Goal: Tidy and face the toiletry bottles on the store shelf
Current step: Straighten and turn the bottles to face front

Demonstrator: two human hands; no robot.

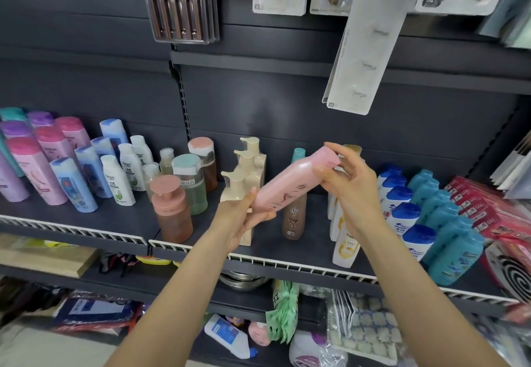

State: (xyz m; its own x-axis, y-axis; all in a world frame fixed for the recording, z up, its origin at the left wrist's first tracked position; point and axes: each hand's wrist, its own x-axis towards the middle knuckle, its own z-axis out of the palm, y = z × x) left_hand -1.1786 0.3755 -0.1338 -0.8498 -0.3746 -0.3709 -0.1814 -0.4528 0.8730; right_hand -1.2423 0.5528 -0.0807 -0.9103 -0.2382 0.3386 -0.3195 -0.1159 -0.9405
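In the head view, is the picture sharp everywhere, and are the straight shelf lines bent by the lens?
Head view: the pink bottle held by the left hand and right hand is fairly sharp, its print visible; the red packs at the right edge look smeared; the shelf rail curves and slopes, a wide-angle distortion; lighting is even, without strong glare.

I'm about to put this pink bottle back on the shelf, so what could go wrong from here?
1. The pink bottle is tilted and off the shelf, held at its ends by the left hand and right hand; a loose grip could drop it.
2. The brown bottle stands right below and could get knocked over.
3. The cream pump bottles crowd the gap, so a forearm might topple them.
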